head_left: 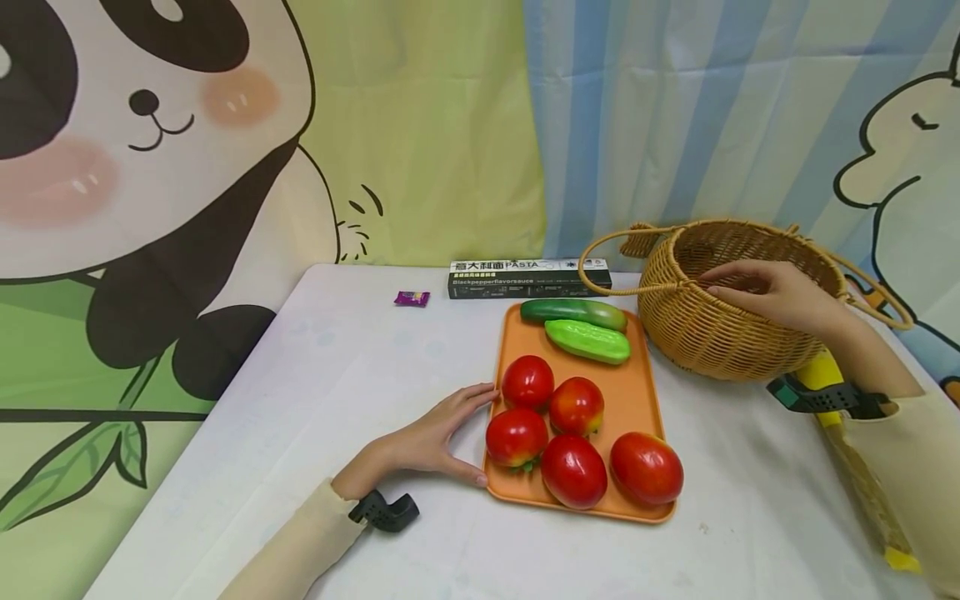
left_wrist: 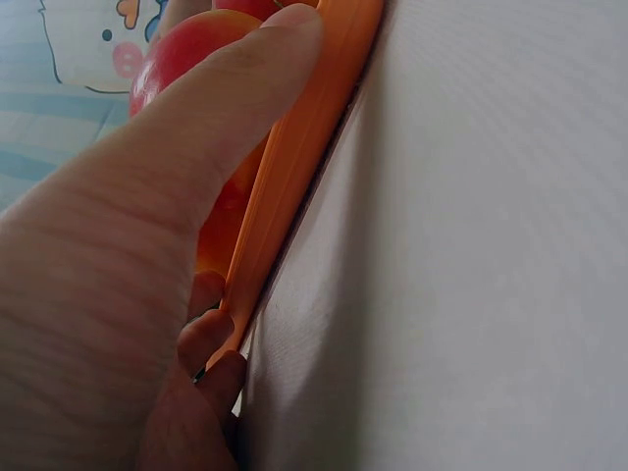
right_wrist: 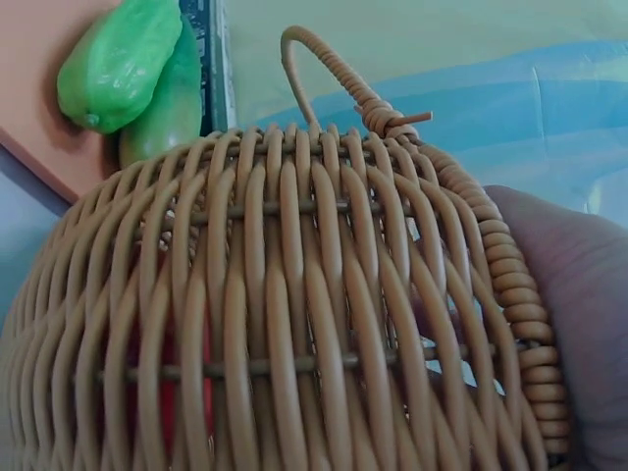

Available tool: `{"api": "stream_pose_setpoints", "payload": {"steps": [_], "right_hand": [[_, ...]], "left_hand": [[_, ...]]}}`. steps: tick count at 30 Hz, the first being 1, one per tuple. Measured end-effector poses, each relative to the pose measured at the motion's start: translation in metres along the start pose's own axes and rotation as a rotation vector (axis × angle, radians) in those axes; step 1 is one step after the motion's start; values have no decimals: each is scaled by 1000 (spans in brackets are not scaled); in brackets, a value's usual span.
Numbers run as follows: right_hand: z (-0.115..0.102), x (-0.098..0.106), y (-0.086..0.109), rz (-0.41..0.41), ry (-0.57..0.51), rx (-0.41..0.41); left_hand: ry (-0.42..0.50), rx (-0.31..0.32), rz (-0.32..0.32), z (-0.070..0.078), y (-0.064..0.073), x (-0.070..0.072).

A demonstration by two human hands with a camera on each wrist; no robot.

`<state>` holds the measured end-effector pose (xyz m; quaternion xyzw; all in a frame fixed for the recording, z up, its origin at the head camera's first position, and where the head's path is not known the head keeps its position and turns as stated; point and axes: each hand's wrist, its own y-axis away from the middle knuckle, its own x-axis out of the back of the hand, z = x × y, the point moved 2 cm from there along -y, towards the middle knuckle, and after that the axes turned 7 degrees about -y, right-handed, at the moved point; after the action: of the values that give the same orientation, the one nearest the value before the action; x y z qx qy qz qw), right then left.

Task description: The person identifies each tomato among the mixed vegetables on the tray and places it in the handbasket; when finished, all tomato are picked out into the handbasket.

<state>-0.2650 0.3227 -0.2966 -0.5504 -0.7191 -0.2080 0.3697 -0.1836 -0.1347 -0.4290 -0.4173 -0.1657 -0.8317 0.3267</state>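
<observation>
My left hand [head_left: 442,429] rests at the left edge of an orange tray [head_left: 622,396], thumb and fingers spread along its rim. On the tray lie several red tomatoes [head_left: 573,471], a dark green cucumber [head_left: 573,313] and a light green cucumber [head_left: 588,342]. In the left wrist view, the thumb [left_wrist: 245,74] lies over the tray's rim beside a tomato [left_wrist: 186,49]. My right hand [head_left: 780,292] reaches over the mouth of a wicker basket [head_left: 720,333], its fingers extended and partly inside. Through the weave, something red [right_wrist: 177,378] shows in the right wrist view.
A black and white pasta box [head_left: 517,279] lies behind the tray. To its left is a small purple wrapped candy [head_left: 412,298]. A long yellow-ended package [head_left: 862,475] lies partly under my right forearm. The basket's handle [head_left: 600,242] juts out leftward above the box.
</observation>
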Motion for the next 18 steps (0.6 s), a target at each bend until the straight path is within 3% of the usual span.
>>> {"api": "stream_pose_setpoints", "payload": {"steps": [10, 18], "right_hand": [[-1, -7, 9, 230, -90, 159], [-7, -11, 20, 336, -166, 359]], "left_hand": [[8, -3, 5, 0, 1, -1], [1, -7, 4, 0, 0, 0]]}}
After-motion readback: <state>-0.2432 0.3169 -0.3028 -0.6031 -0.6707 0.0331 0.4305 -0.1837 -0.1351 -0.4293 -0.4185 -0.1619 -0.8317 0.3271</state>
